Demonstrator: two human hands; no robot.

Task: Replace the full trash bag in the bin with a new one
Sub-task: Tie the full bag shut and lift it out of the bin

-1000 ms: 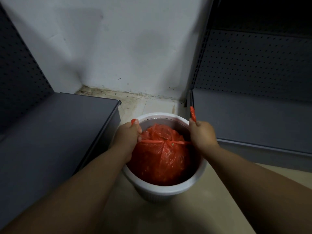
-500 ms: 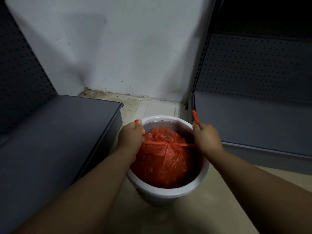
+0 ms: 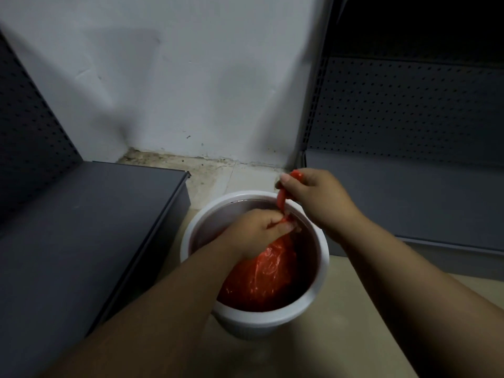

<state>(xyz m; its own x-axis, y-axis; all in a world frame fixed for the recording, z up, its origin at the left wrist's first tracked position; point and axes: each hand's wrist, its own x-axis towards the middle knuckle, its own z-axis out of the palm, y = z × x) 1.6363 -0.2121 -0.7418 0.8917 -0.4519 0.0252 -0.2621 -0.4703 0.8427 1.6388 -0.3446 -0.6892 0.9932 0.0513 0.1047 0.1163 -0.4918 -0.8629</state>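
A full red trash bag (image 3: 259, 276) fills a round white bin (image 3: 319, 274) on the tiled floor. My left hand (image 3: 253, 233) sits over the top of the bag inside the bin and pinches its gathered neck at the knot. My right hand (image 3: 316, 195) is raised above the bin's far rim and grips a red bag tie (image 3: 282, 199) that runs down to the knot. The bag's top is hidden under my left hand.
A dark grey shelf base (image 3: 90, 230) stands close on the left of the bin, another grey shelf unit (image 3: 409, 192) with pegboard backing on the right. A white wall (image 3: 177, 77) closes the corner behind. Beige floor (image 3: 327, 345) lies in front.
Both hands were pulling the two ties apart sideways. Now my left hand has moved to the bag's top at the knot, and my right hand has lifted its tie upward.
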